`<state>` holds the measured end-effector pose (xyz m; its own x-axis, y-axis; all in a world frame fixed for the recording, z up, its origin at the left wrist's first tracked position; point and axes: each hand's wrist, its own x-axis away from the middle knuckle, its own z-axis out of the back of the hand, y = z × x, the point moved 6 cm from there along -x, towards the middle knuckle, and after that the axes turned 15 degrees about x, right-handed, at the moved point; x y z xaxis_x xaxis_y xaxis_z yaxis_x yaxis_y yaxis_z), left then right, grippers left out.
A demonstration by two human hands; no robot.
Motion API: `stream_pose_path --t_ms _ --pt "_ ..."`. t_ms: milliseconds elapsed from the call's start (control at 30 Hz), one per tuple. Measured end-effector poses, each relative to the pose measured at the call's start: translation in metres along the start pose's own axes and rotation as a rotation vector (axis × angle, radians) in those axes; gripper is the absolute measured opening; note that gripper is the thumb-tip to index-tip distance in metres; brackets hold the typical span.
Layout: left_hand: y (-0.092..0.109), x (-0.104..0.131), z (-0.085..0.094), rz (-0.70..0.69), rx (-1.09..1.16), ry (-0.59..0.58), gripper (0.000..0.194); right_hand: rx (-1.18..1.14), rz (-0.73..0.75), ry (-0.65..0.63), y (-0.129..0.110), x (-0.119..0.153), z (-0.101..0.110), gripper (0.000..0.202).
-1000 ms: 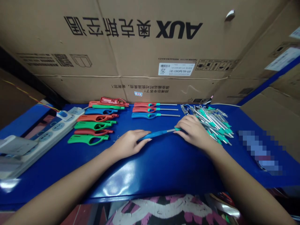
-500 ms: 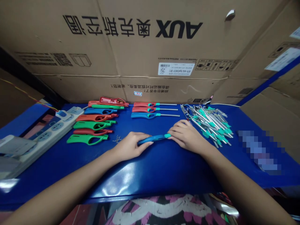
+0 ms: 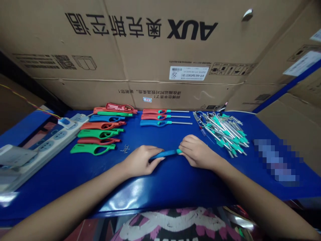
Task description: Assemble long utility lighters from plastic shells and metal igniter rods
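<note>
No bin or tray stood on the blue table (image 3: 175,180); the parts lay loose on it in groups. At the far left lay a cluster of red, green and blue lighter handle shells (image 3: 100,134), and beside them a row of three assembled lighters (image 3: 165,117) with metal nozzles pointing right. To the right sat a loose pile of metal tubes with teal collars (image 3: 223,132). A white power strip (image 3: 50,140) ran along the left edge, and a large AUX cardboard box (image 3: 155,50) walled off the back.

The left hand (image 3: 140,160) was curled around the rear of a blue lighter (image 3: 165,154), which lay near the middle of the table, in front of the three assembled ones. The right hand (image 3: 198,152) was closed over its teal front end, fingers bent down on it.

A second earlier, the right hand had been farther right, touching the edge of the tube pile, and a stretch of metal nozzle showed between the hands. Now both hands had drawn in towards the person, the right hand well clear of the pile, and the visible blue stretch was shorter.

The lighter's nozzle was hidden under the right hand, and its handle end under the left palm. A tiny metal piece (image 3: 126,148) left of the left hand was too small to identify. A patch at the right was blurred out.
</note>
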<state>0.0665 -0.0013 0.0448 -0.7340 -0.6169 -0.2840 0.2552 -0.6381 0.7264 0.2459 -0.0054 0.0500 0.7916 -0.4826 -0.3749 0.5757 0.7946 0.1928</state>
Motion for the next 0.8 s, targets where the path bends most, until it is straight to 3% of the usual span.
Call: stream_pose_path --t_ms 300,433,700,800 --pt "-0.004 0.002 -0.003 0.032 -0.156 -0.111 0.034 0.018 0.009 -0.059 -0.004 -0.001 -0.011 0.021" --pt "-0.004 -0.002 0.003 0.113 -0.253 -0.1 0.037 0.012 -0.091 -0.098 0.009 -0.005 -0.01 0.021" --pt "-0.008 -0.003 0.007 0.144 -0.381 -0.086 0.043 -0.013 -0.279 -0.272 0.04 0.009 0.001 0.008" --pt "-0.008 -0.002 0.007 0.137 -0.337 -0.052 0.041 0.063 -0.476 -0.276 0.061 0.02 0.007 0.016"
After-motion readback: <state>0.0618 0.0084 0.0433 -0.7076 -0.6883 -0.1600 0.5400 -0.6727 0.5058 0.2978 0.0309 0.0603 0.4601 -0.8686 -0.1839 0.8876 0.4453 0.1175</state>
